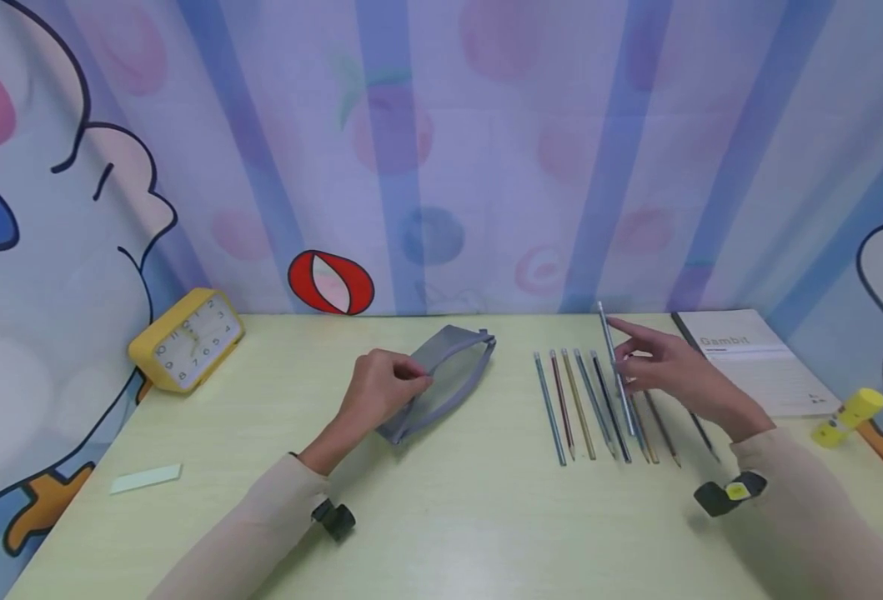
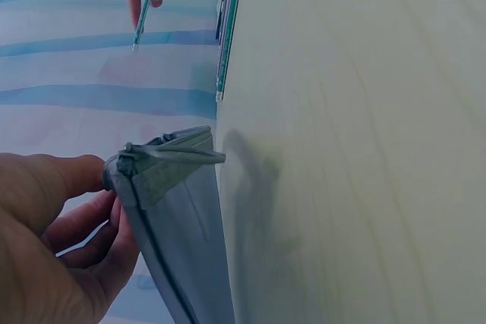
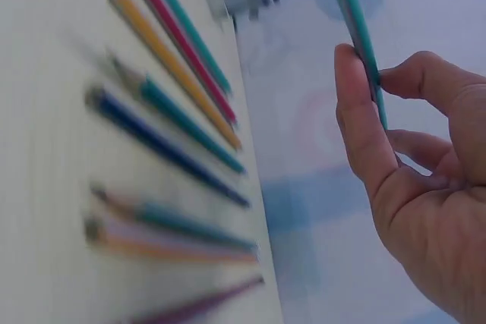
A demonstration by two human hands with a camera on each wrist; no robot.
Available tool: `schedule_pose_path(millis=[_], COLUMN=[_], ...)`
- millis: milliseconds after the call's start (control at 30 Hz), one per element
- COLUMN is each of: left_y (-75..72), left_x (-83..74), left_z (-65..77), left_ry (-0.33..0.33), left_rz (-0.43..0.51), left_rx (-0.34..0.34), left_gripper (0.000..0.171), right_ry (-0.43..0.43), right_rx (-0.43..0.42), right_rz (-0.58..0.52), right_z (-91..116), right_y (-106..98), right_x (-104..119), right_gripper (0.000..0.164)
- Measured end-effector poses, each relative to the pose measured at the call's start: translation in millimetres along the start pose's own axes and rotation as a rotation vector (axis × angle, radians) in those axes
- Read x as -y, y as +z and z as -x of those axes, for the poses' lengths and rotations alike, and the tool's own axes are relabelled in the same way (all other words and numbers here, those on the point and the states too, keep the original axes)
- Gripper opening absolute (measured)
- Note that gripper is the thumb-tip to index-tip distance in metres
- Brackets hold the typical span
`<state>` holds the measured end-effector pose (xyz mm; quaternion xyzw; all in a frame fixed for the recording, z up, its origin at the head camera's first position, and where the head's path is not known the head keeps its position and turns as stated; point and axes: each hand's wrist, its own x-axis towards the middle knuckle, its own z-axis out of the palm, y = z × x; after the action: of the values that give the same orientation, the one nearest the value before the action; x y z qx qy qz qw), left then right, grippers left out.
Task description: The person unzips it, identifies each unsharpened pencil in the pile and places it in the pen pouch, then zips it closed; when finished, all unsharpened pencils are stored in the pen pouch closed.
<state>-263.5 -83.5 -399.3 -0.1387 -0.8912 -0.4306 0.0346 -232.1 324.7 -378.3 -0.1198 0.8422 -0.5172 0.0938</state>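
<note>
My left hand [image 1: 381,387] pinches the near rim of a grey zippered pencil pouch [image 1: 449,337], whose mouth gapes. In the left wrist view the pouch [image 2: 186,225] stands on edge with its zipper side up, thumb and finger on its corner. My right hand [image 1: 666,362] holds a teal pencil [image 1: 608,333] raised off the table; in the right wrist view this pencil [image 3: 357,20] sits between thumb and fingers. Beneath and left of that hand several pencils lie side by side, among them a yellow pencil [image 1: 579,404] and a dark red pencil [image 1: 563,404].
A white notebook [image 1: 771,375] lies at the right, with a dark pencil [image 1: 704,433] beside it. The yellow glue stick [image 1: 849,418] is at the right edge. On the left are a yellow clock [image 1: 188,340] and a pale green strip [image 1: 145,479]. A patterned curtain [image 1: 486,167] hangs behind.
</note>
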Motion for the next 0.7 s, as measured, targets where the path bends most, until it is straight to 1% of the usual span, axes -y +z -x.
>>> schedule_pose_path(millis=[167,433,533,700], left_y=[-0.4,1.2,1.0,1.7], left_x=[0.4,-1.0,-2.1,-3.1], left_z=[0.3,0.9,0.2,-1.4], left_ry=[-0.008,-0.02,-0.018,-0.016], left_rz=[0.003,0.009,0.01,0.009], left_rx=[-0.005,-0.003,-0.01,-0.017], left_gripper=[0.009,0.009,0.009,0.009], right_ry=[0.002,0.047,0.058,0.08], right_rx=[0.083,0.24,0.263,0.258], right_rz=[-0.106,-0.234,-0.26,-0.273], right_z=[-12.9,-30.8,-39.0,-53.7], right_y=[36.9,93.1,109.1,127.7], right_x=[8.3,25.0,30.6,37.2], right_gripper=[0.068,0.068,0.067,0.067])
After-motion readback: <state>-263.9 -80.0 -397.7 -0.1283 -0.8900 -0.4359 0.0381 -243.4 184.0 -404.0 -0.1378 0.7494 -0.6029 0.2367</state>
